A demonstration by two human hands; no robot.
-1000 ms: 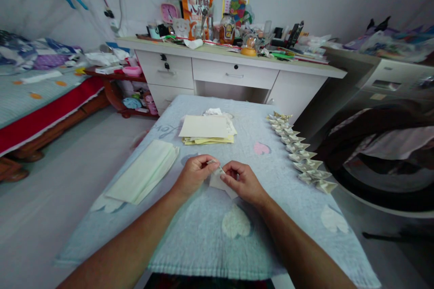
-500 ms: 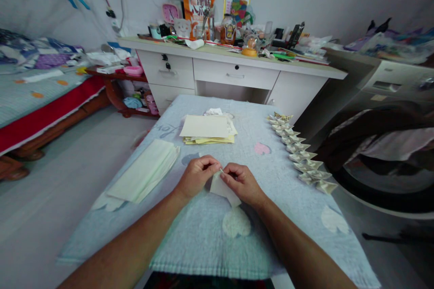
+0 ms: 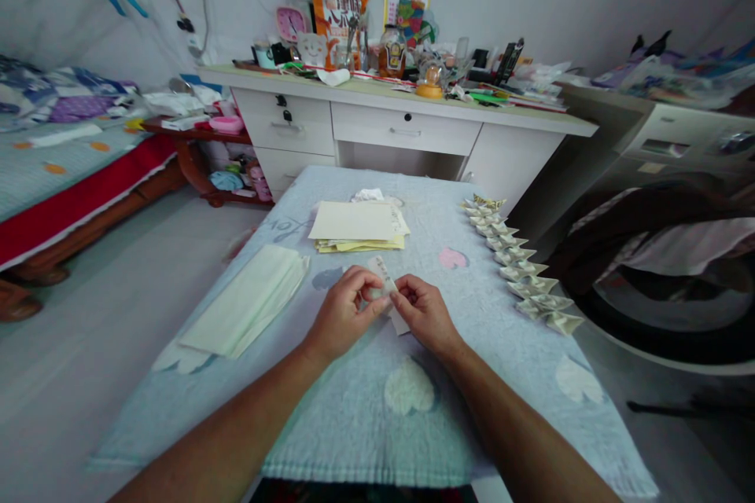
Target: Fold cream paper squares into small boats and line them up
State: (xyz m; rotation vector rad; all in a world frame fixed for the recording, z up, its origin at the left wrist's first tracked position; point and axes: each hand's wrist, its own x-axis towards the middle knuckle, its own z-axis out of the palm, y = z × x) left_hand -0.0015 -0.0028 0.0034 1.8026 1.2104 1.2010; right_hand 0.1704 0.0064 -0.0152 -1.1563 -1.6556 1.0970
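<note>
Between my two hands is a small folded piece of paper (image 3: 382, 271), with marks on the part that sticks up and a plain pale flap below. My left hand (image 3: 348, 306) pinches it between thumb and fingers from the left. From the right, my right hand (image 3: 423, 310) grips its other side, fingertips close to the left thumb. The fingers hide much of the folds. Beyond my hands lies a stack of cream and yellow paper sheets (image 3: 354, 222). A pile of pale green-white paper (image 3: 244, 302) rests to the left.
A row of folded paper pieces (image 3: 519, 267) runs along the right side of the cloth-covered table (image 3: 330, 432). Crumpled white paper (image 3: 369, 194) lies behind the stack. Past the table stand a cluttered white desk (image 3: 406, 130), a bed (image 3: 71, 165) and a washing machine (image 3: 666, 149).
The paper has been turned in my hands: a marked part now points up and away, and the plain flap below shows less. The view has shifted slightly.
</note>
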